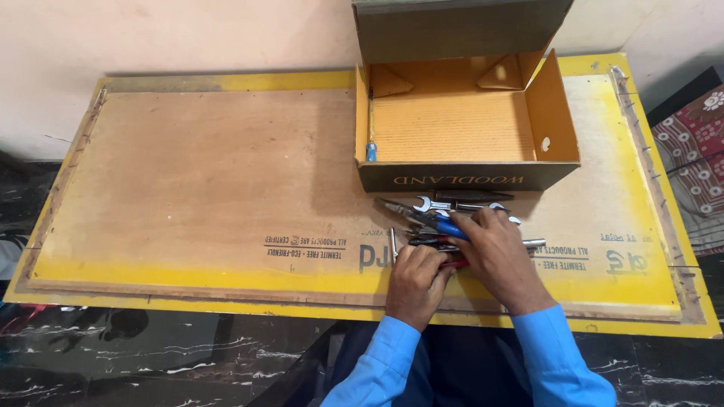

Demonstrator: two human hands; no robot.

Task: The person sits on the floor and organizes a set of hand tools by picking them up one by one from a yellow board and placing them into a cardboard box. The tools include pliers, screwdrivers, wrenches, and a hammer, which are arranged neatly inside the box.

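Observation:
A heap of hand tools (441, 218) lies on the wooden board just in front of an open cardboard box (467, 175). In the heap I see a steel open-ended spanner (434, 204), blue-handled pliers (446, 226) and red-handled pliers (455, 263). My left hand (415, 280) is curled over the near side of the heap, with red handles showing at its fingers. My right hand (494, 255) rests palm-down on top of the tools, fingers on the blue handles. Its fingers hide what lies beneath.
The box has an orange inside, its lid (452, 30) standing up at the back, and a small blue object (371, 151) in its front left corner. The brown board (211, 173) has a yellow border. A patterned cloth (697, 143) lies at the right.

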